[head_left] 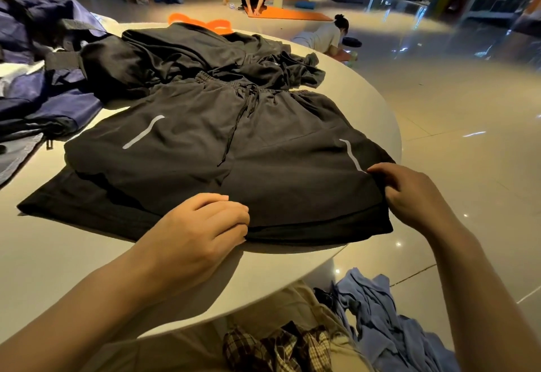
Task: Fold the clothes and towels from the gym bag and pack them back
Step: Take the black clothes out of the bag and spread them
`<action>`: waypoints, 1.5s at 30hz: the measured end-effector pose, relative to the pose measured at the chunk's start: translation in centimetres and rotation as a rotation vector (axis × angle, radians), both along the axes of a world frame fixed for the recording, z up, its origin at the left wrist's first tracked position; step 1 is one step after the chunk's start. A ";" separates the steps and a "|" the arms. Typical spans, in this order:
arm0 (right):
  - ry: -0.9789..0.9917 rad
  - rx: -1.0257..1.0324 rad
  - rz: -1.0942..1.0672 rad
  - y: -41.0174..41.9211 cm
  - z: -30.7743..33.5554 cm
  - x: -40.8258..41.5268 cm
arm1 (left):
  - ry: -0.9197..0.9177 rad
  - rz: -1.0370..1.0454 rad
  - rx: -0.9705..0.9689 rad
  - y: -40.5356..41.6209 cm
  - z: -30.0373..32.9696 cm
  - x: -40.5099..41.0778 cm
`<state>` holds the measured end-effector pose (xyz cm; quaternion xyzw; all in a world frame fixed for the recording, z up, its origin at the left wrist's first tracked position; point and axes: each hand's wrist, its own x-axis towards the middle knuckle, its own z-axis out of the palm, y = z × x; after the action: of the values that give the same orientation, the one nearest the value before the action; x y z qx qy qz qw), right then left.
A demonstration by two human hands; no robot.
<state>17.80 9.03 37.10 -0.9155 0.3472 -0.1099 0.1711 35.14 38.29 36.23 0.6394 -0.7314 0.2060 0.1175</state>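
Black shorts [222,152] with a drawstring and two grey stripes lie spread flat on the round white table [360,99], waistband away from me. My left hand [202,228] pinches the near hem at the middle of the shorts. At the right leg's hem, my right hand [409,190] grips the corner. A flat black garment [73,202] lies under the shorts on the left. The navy gym bag [38,87] sits open at the table's left side.
A crumpled black garment [187,52] lies behind the shorts, with an orange item [202,22] beyond it. A blue cloth [380,307] and a plaid cloth [278,345] rest near my lap. Two people work on mats on the floor beyond the table.
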 end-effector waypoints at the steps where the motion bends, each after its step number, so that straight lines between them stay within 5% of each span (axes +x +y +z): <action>1: 0.000 -0.008 -0.008 -0.1 0.0 -0.1 | 0.005 0.000 -0.008 0.5 -0.1 0.0; 5: 0.011 -0.020 -0.024 0.1 -0.2 -0.1 | 0.016 0.036 -0.017 2.0 -0.3 -0.4; 8: 0.017 -0.135 -0.030 0.6 -0.3 0.5 | 0.187 0.060 0.003 2.0 0.4 -0.5; 12: -0.163 -0.228 0.149 4.4 0.3 2.7 | 0.508 0.409 0.178 1.6 2.0 2.0; 15: 0.042 -0.096 0.341 7.8 0.2 4.8 | 0.514 0.553 0.368 2.5 1.5 2.8; 18: 0.293 -0.039 0.351 7.8 -0.2 6.0 | 0.365 0.435 0.494 3.7 1.4 1.2; 21: 0.298 0.054 0.343 6.6 1.4 5.6 | 0.349 0.342 0.541 4.3 3.8 -0.3; 24: 0.208 0.048 0.286 5.6 3.6 5.5 | 0.589 0.169 0.554 3.6 6.1 -0.3; 26: 0.223 -0.091 0.293 5.6 4.3 6.6 | 0.782 0.156 0.421 2.7 6.7 1.8; 30: 0.179 -0.149 0.453 7.5 5.8 11.2 | 0.689 0.558 0.034 2.6 4.2 8.7; 33: 0.097 -0.172 0.582 9.5 6.6 17.1 | 0.693 0.864 0.081 4.4 1.5 11.2; 39: 0.178 -0.363 0.677 11.7 4.9 31.9 | 0.706 0.978 -0.098 6.4 -0.2 9.0; 45: 0.289 -0.514 0.632 10.0 2.7 38.3 | 0.819 1.168 -0.208 8.7 0.5 8.9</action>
<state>56.08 19.04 39.84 -0.9957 0.0313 -0.0057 -0.0874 44.05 46.99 36.71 0.9375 -0.1440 0.0475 0.3132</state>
